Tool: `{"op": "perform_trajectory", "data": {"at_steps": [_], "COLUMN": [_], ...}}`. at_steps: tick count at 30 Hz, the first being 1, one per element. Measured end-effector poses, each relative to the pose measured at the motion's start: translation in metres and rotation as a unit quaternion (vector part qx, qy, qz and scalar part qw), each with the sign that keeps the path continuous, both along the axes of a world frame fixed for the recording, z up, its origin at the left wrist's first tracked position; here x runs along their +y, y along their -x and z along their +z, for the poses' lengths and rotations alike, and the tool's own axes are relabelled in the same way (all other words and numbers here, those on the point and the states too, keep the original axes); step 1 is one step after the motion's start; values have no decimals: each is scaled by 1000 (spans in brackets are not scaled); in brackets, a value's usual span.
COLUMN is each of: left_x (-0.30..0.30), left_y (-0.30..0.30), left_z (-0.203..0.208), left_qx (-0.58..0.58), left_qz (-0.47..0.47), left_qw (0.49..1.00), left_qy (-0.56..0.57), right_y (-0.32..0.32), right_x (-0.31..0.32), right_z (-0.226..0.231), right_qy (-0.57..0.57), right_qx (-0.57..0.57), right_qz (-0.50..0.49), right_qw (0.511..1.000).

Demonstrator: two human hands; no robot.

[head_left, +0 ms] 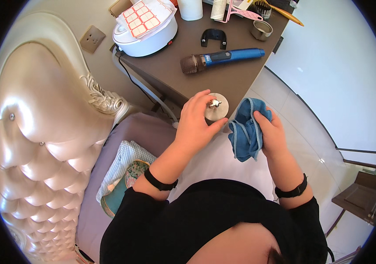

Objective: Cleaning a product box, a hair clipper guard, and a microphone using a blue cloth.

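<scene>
My left hand curves its fingers and thumb around a small round canister by the near corner of the table. The canister has a pale flat top with a shiny metal knob in its middle; its lower part is mostly hidden. In my right hand is a crumpled blue cloth with a lighter stitched edge, hanging just right of the canister. Beyond both hands, a blue microphone with a brown mesh head lies on the table. A black curved clip-like piece sits behind it.
On the brown table stand a white round appliance with labels on top, a white cup, a small metal tin and a pink-handled tool. A tufted headboard and bed with a checked cloth are left.
</scene>
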State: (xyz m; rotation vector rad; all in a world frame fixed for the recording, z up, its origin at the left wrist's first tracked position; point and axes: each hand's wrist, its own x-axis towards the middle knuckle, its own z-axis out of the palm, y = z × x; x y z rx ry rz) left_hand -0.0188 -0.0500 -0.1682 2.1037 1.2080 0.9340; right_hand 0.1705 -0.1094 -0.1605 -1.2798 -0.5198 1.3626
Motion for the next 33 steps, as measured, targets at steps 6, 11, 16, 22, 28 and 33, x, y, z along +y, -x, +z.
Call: {"op": "perform_trajectory", "data": {"at_steps": [6,11,16,22,28,33], "left_x": [31,41,45,61,92,106], "left_y": [-14,-17,-15,-1,-2,-5], "left_z": [-19,-19,-9,19,15,9], "left_qx": [82,114,105,46,110,178], "left_qz": [-32,-43,-52,-96,43,107], "left_qw": [996,992,993,991,987,978], "left_qy": [-27,-14,15,-79,-106,-25], "right_y": [-10,-7,-14,-30,-39,-30], "right_x": [38,57,62,67,107,140], "right_z": [-19,-24,-35,-24,-2,21], "right_qy": [9,22,35,24,-132,-169], "right_qx": [7,-58,-26,-7,-337,-607], "right_qz": [46,89,104,82,81,81], "right_qw": [999,994,994,996,929,773]}}
